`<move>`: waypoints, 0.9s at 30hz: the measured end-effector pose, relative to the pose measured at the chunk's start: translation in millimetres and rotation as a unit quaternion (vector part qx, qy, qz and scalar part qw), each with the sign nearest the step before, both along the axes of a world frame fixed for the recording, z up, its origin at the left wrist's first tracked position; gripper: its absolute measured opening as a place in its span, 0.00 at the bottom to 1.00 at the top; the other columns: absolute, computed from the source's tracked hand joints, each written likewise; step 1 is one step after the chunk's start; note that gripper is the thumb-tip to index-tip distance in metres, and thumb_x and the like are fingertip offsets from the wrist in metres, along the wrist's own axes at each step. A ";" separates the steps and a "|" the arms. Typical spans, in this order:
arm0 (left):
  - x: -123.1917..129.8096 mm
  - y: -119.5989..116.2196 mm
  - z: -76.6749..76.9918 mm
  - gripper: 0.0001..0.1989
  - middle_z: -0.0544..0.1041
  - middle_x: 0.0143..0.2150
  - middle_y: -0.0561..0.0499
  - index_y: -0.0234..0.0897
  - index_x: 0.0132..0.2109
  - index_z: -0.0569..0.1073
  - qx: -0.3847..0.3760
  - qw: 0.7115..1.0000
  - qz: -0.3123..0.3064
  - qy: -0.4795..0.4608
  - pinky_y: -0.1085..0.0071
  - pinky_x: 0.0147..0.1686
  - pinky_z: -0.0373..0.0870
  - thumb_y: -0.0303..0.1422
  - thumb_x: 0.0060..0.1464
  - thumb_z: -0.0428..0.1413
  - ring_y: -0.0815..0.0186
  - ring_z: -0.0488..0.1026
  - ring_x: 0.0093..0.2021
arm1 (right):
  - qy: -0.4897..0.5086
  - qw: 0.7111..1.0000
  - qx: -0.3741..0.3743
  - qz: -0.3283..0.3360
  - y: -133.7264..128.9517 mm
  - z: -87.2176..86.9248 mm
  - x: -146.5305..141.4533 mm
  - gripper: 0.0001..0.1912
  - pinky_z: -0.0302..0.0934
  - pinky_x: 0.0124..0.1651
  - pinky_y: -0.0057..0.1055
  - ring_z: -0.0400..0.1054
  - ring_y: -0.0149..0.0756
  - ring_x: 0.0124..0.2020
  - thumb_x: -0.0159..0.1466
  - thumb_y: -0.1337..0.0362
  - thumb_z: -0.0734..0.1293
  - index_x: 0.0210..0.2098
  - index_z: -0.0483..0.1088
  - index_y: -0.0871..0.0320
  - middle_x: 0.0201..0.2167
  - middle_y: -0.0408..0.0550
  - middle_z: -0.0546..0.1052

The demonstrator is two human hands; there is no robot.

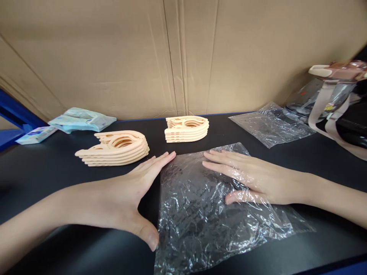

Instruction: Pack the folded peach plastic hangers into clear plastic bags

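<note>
A clear plastic bag (197, 214) lies crinkled and spread out in front of me. My right hand (249, 175) is inside the bag, palm down with its fingers stretched out under the film. My left hand (134, 191) is open along the bag's left edge, thumb and fingers spread wide and holding nothing. Just beyond the left fingers sits a stack of beige folding clothes hangers (129, 154). A second stack of the same folded hangers (187, 133) lies farther back, past the bag's top edge.
Another clear plastic bag (266, 124) lies flat at the back right, beside a clear bottle with a pink lid (341, 72) and a strap. Light-blue tissue packs (82, 119) are at the back left. A cardboard wall (129, 57) closes off the black tabletop (57, 168).
</note>
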State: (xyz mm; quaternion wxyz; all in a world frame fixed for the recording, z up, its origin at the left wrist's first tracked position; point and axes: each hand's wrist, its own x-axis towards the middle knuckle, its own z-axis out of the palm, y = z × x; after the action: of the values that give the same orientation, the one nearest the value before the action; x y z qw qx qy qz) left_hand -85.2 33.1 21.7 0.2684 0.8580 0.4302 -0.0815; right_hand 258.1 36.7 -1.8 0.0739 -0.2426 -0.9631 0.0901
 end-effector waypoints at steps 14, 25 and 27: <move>-3.9 7.8 6.1 0.64 0.28 0.76 0.51 0.53 0.72 0.26 -0.045 0.998 -0.019 -0.027 0.51 0.68 0.50 0.57 0.45 0.64 0.46 0.35 0.74 | 0.012 0.999 0.033 0.024 -5.6 0.4 -2.8 0.37 0.46 0.70 0.50 0.42 0.48 0.72 0.69 0.48 0.61 0.71 0.49 0.56 0.72 0.61 0.49; -1.1 7.6 2.3 0.58 0.33 0.76 0.49 0.51 0.73 0.30 0.020 0.998 -0.040 -0.038 0.50 0.68 0.51 0.56 0.51 0.61 0.46 0.38 0.73 | 0.007 1.000 0.019 0.016 -5.8 -0.3 -4.4 0.39 0.46 0.70 0.52 0.41 0.48 0.73 0.69 0.47 0.61 0.72 0.47 0.56 0.72 0.60 0.48; -3.8 7.9 -1.3 0.57 0.33 0.76 0.51 0.52 0.73 0.30 0.026 0.998 -0.043 -0.044 0.50 0.68 0.50 0.55 0.51 0.61 0.47 0.38 0.73 | 0.005 1.000 0.017 0.012 -6.2 -0.5 -4.3 0.39 0.45 0.70 0.52 0.41 0.48 0.73 0.69 0.47 0.61 0.72 0.47 0.56 0.72 0.60 0.48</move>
State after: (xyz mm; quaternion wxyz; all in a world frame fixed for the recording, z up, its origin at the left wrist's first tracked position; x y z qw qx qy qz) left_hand -89.0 41.0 20.4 0.2606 0.8854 0.3825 -0.0440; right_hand 253.8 30.5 -2.3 0.0815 -0.2294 -0.9669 0.0760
